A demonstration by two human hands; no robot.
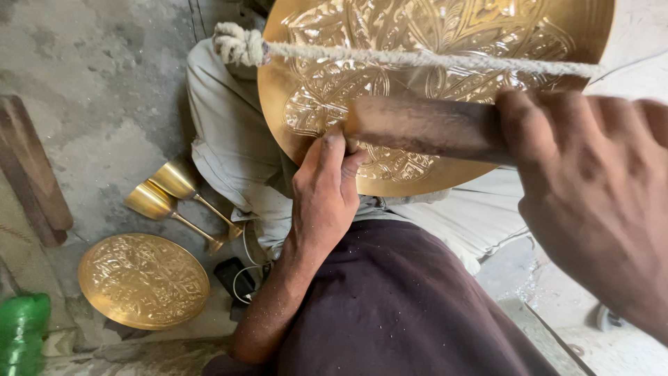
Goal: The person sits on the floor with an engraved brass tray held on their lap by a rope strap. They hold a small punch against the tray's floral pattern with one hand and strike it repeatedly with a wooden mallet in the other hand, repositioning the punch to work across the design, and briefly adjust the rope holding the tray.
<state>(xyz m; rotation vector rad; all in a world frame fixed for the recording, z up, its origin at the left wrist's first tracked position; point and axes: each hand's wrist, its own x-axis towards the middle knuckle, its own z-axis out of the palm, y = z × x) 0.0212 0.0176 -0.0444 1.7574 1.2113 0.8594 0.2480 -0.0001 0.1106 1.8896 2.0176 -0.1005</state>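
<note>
Two hands worked on one big engraved brass tray (431, 90), which rested tilted on my lap at twelve o'clock, a frayed rope (417, 59) stretched across its face, seemingly to steady it. My right hand (598, 202), at three o'clock, was wrapped around a dark wooden rod (424, 129) laid across the tray. My left hand (323, 191) pinched the rod's tip, guiding it. A smaller brass plate (142, 280) and two goblets (174, 195) lay on the floor (104, 83) at eight o'clock.
</note>
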